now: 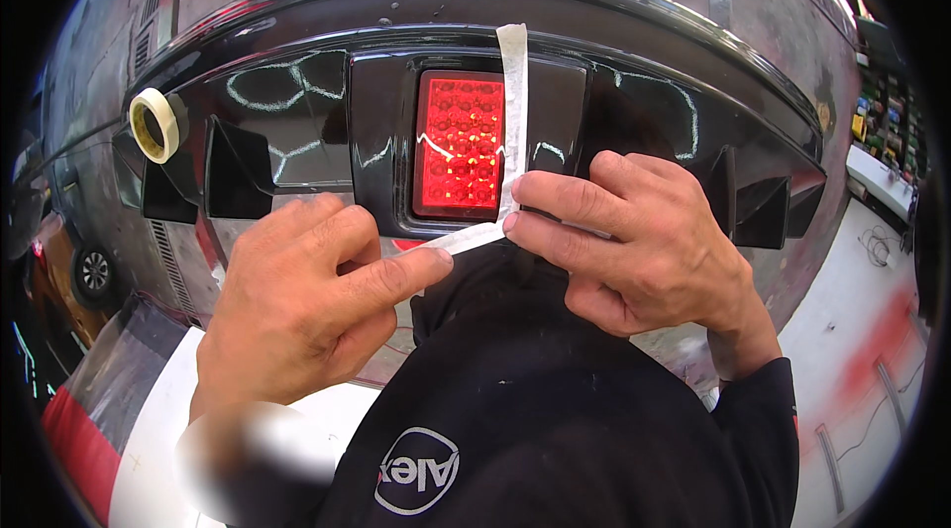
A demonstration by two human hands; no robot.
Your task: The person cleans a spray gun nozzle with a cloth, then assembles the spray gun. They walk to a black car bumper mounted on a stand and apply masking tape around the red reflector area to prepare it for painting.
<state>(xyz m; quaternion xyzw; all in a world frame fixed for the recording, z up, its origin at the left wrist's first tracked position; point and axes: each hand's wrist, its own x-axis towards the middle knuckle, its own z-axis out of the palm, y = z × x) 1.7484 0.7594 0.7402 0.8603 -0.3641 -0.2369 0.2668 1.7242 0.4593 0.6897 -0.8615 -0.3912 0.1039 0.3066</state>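
A red rectangular light (462, 144) with rows of round cells sits in a glossy black car bumper (388, 112). One strip of whitish masking tape (514, 92) runs down along the light's right edge, its top end sticking above the panel edge. At the light's lower right corner the tape bends toward the lower left. My left hand (317, 295) is closed, with the tape's lower end at its index fingertip. Closed around the bend, my right hand (634, 236) has two fingertips against the tape. Its other fingers are curled.
A roll of cream masking tape (154, 126) rests at the bumper's left end. Black fins (238, 169) project from the bumper on both sides. Behind on the left stands a car wheel (94, 271); at right, a white surface (842, 429) carries red overspray and cables.
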